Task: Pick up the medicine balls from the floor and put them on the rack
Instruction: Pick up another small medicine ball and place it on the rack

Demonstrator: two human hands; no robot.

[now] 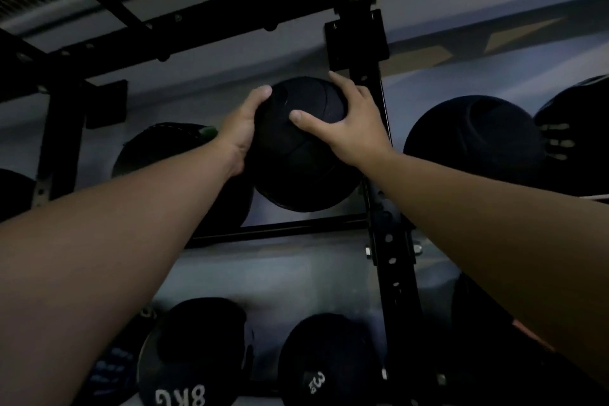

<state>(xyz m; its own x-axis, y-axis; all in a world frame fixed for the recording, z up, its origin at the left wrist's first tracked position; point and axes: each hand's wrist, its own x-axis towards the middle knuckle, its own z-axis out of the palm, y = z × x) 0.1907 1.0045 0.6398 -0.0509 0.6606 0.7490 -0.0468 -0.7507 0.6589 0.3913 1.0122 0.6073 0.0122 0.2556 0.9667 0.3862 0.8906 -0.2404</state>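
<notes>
A black medicine ball (303,161) is held up high between both my hands, just above the upper rail (296,227) of the black rack. My left hand (244,128) grips its left side, fingers curled over the top. On its right front lies my right hand (349,119), thumb spread across the ball's face. The ball sits close to the rack's upright post (389,241). Whether it rests on the rail I cannot tell.
Other black balls sit on the same level: one at the left (158,152) behind my left forearm, one at the right (471,138). Lower down stand an 8 kg ball (194,359) and another ball (323,362). A black frame beam (197,39) runs overhead.
</notes>
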